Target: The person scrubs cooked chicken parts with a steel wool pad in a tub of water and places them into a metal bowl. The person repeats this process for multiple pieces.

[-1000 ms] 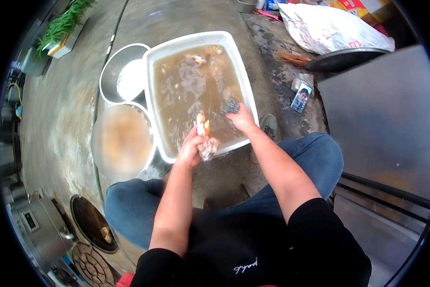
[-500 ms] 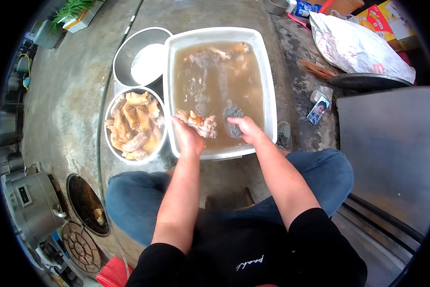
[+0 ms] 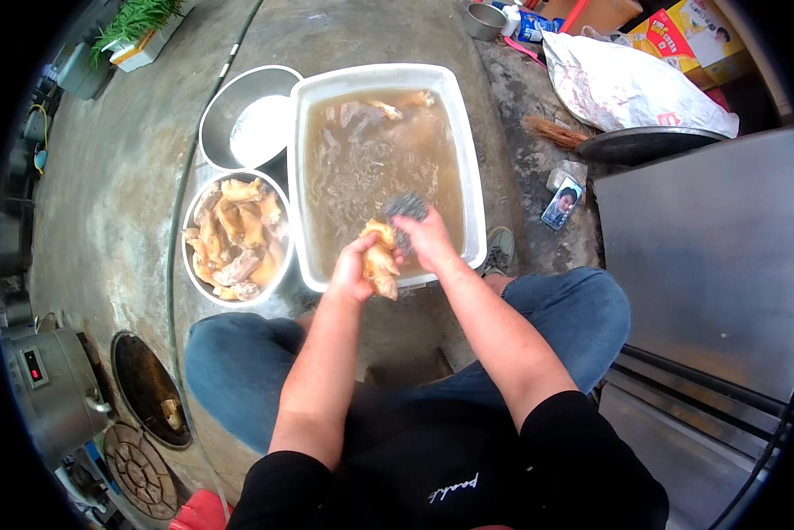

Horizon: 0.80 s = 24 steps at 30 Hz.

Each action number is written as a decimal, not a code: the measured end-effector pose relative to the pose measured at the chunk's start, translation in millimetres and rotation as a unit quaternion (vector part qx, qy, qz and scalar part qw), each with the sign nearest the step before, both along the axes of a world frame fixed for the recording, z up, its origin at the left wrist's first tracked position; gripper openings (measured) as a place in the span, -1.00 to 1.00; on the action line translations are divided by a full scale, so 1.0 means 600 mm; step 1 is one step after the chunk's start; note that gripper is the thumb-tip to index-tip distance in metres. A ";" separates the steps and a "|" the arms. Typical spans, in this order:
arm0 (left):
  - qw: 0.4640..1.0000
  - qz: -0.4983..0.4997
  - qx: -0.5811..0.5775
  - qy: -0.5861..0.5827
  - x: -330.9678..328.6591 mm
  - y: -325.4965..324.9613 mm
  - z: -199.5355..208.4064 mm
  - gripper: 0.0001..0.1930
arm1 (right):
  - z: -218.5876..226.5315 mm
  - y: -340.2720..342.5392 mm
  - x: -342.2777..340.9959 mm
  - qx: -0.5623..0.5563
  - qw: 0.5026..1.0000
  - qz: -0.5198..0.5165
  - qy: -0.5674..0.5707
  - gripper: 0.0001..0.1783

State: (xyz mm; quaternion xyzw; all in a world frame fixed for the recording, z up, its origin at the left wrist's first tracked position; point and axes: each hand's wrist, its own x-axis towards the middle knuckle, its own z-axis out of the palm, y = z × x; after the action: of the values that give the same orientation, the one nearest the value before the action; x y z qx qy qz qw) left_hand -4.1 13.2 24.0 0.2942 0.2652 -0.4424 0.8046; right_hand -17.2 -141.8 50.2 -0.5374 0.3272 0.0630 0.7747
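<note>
My left hand (image 3: 353, 270) is closed round a pale yellow pig's trotter (image 3: 381, 267), held over the near edge of a white plastic tub (image 3: 475, 199). A grey steel wool scourer (image 3: 406, 209) is in my right hand (image 3: 432, 241), pressed close against the trotter's upper end. Murky brown water (image 3: 353, 168) fills the tub, and more trotters (image 3: 386, 109) poke out at its far end. To the left, a round metal basin (image 3: 190, 265) is heaped with several trotters (image 3: 238, 225).
Behind that basin stands another metal basin (image 3: 216, 119) with a whitish bottom. A hose (image 3: 185, 177) runs along the floor beside an open drain hole (image 3: 140, 380). On the right are a phone (image 3: 562, 205), a broom (image 3: 551, 132), a white sack (image 3: 622, 88) and a metal cabinet (image 3: 706, 256).
My left hand has turned the trotter and brought it nearer to me, over the tub's edge. My right hand has moved left with the scourer, up against the trotter. The whole view has shifted slightly.
</note>
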 end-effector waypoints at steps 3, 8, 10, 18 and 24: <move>1.000 0.027 -0.001 0.000 0.003 -0.009 0.001 -0.57 | -0.017 -0.060 0.005 0.060 0.997 0.031 -0.034 -0.70; 0.999 -0.007 0.042 -0.005 0.002 -0.016 0.012 -0.56 | -0.021 -0.008 -0.023 -0.221 0.939 0.245 -0.101 -0.56; 0.998 -0.063 -0.031 0.007 0.003 0.003 -0.007 -0.63 | -0.030 0.002 -0.025 -0.275 0.930 0.206 -0.128 -0.57; 0.999 0.025 0.041 -0.016 -0.002 -0.026 -0.009 -0.69 | -0.067 0.025 0.021 0.011 0.984 -0.170 0.042 -0.62; 0.994 0.048 0.063 -0.075 -0.004 -0.021 -0.013 -0.73 | -0.079 -0.024 0.014 -0.044 0.993 -0.109 0.034 -0.63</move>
State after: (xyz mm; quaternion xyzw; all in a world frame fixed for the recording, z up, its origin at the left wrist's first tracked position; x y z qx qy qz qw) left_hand -6.7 0.7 16.4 0.3638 0.2458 -0.3622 0.8222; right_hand -9.1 -156.1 3.1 -0.5298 0.4124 -0.0176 0.7409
